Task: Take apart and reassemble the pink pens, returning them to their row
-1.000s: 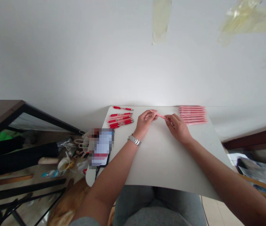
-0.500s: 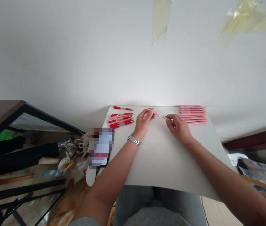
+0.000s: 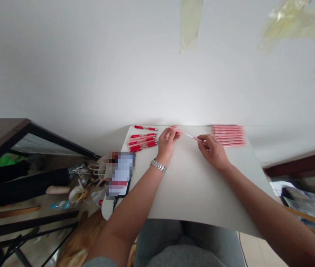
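My left hand [image 3: 168,139], with a metal watch on the wrist, pinches a slim pink tube [image 3: 178,131] above the far part of the white table. A thin white rod [image 3: 188,135] spans the gap between the hands, like the inside of a pen. On its other end, my right hand [image 3: 212,150] is closed on a pinkish-red pen piece [image 3: 199,140], partly hidden by the fingers. Several red pens [image 3: 143,142] lie left of my left hand, with slim pink pieces among them. Beyond my right hand lies a row of slim pink sticks [image 3: 229,135].
The white table [image 3: 190,193] stands against the wall. A blurred phone [image 3: 121,174] lies at its left edge with a cable. A dark-framed table [image 3: 4,129] and floor clutter are at left; plastic bags [image 3: 310,204] are at right.
My left hand has moved slightly left with the pink tube, and the right hand slightly right. The gap between them is wider, and more of the white rod shows.
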{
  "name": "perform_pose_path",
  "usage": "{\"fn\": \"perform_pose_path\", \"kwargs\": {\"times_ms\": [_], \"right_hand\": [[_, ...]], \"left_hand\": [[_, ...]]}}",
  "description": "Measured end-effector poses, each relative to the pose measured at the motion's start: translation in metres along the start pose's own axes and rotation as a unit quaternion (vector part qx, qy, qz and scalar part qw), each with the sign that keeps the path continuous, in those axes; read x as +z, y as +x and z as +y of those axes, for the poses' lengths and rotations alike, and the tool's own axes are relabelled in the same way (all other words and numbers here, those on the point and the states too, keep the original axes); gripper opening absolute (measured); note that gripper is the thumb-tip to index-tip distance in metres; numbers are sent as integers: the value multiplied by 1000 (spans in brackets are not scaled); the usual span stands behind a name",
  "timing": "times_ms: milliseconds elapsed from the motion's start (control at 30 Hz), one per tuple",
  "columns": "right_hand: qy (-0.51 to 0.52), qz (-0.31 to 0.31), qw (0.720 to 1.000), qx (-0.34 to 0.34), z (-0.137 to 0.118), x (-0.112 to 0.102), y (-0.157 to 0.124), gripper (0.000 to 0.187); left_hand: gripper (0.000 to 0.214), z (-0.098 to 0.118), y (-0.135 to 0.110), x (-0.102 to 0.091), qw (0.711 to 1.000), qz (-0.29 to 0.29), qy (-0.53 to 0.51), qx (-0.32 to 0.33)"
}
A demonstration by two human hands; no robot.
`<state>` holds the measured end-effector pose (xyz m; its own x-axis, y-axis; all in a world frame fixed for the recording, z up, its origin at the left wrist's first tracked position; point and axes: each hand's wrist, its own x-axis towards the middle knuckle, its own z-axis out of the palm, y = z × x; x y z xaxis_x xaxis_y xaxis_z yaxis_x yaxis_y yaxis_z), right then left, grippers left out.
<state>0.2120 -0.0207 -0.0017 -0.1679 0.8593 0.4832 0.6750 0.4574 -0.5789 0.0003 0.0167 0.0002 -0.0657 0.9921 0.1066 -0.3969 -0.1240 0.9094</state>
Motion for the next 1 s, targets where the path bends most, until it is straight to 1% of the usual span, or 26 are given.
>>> {"fn": "perform_pose_path", "kwargs": {"times_ms": [233,367,433,600,700,800,867,1000], "right_hand": [[-2,7,1000,1,0,0,-1,21],[1,8,1000,10,-1,-1,-1,20],[3,12,1000,14,0,-1,0,20],[6,21,1000,10,0,-1,0,19],[2,20,1000,12,1,-2,0,19],[-1,20,1000,13,1,-2,0,20],[-2,23,1000,11,1,-2,0,20],[-7,28,1000,4,1,-1,0,20]], "left_hand": [[36,0,3,-1,999,30,-10,6],[34,0,2,-2,999,30,0,13],[35,2,0,-2,999,23,27,25],[34,8,-4,-2,989,2,141,54],[32,10,-6,-3,978,-18,191,79],[26,8,-5,-7,962,-22,245,115],[21,7,-3,-11,947,-25,292,130],[9,6,0,-18,908,-26,392,148]]}}
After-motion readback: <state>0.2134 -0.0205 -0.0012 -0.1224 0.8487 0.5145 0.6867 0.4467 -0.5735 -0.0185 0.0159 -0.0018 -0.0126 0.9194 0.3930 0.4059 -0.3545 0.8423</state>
